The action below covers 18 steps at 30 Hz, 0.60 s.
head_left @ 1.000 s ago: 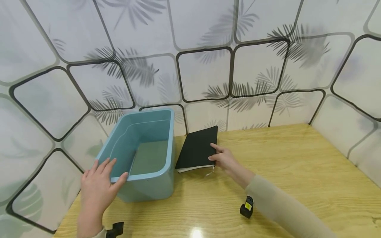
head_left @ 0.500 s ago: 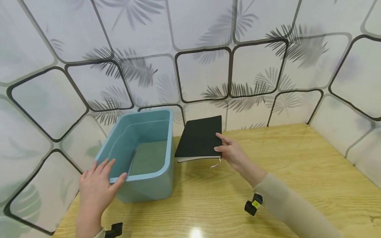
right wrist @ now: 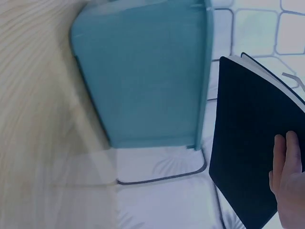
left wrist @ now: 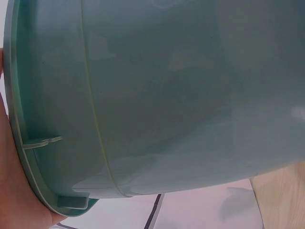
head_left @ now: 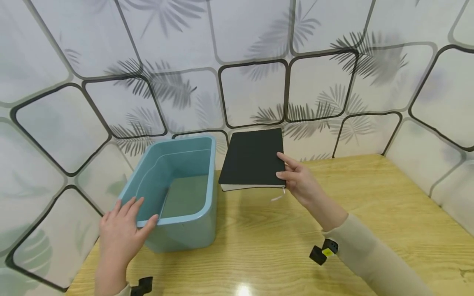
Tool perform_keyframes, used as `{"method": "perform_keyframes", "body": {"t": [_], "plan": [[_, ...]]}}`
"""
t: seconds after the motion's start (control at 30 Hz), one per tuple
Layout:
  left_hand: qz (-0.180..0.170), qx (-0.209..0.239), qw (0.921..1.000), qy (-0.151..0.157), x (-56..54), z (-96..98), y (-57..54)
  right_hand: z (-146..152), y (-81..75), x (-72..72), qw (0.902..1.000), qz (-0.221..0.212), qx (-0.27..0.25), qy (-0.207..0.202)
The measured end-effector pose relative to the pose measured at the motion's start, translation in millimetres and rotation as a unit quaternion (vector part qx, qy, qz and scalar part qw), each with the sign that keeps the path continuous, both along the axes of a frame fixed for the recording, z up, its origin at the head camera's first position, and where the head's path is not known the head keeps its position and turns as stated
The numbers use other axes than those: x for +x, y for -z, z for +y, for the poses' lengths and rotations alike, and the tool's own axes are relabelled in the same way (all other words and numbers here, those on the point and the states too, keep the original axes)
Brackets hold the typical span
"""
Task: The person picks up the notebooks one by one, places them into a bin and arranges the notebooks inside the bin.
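Observation:
A black notebook (head_left: 252, 158) with white pages and a thin ribbon marker (head_left: 277, 199) is held in the air right of the bin. My right hand (head_left: 301, 181) pinches its right edge, thumb and index finger on the top cover; in the right wrist view other fingers (right wrist: 281, 160) lie against its underside. On the near left corner of a blue plastic bin (head_left: 181, 236), my left hand (head_left: 122, 232) rests with fingers spread over the rim. The left wrist view is mostly filled by the bin's outer wall (left wrist: 167, 105), with part of the hand (left wrist: 14, 176) at its rim.
The bin stands on a wood-grain table (head_left: 370, 197), against a wall (head_left: 255, 94) with a leaf and rounded-square pattern behind. Its inside shows a bare floor (head_left: 187, 196). A patterned side wall (head_left: 444, 164) closes off the right.
My right hand has lifted the notebook off the table, raising it up and slightly to the right and levelling it. The left hand and the bin stay where they were.

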<state>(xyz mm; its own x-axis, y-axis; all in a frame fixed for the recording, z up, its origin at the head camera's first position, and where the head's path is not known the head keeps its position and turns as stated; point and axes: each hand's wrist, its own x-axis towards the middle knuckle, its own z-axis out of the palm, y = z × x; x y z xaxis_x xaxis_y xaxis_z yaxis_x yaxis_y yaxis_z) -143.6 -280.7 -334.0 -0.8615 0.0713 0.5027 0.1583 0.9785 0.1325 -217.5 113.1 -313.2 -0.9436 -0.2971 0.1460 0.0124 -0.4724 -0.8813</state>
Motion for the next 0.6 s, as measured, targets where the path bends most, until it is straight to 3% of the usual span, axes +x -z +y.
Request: {"method": "perform_keyframes", "body": {"t": [0.33,0.6], "plan": [[-0.001,-0.003,1.0000,-0.001,0.4,0.3,-1.3,-25.7,-20.4,5.0,0.9990,0.009,-0.036,-0.026],[-0.011,-0.005,0.9999,-0.007,0.6,1.9,-2.1,-57.7,-32.7,3.3,0.9984,0.001,-0.030,-0.048]]}}
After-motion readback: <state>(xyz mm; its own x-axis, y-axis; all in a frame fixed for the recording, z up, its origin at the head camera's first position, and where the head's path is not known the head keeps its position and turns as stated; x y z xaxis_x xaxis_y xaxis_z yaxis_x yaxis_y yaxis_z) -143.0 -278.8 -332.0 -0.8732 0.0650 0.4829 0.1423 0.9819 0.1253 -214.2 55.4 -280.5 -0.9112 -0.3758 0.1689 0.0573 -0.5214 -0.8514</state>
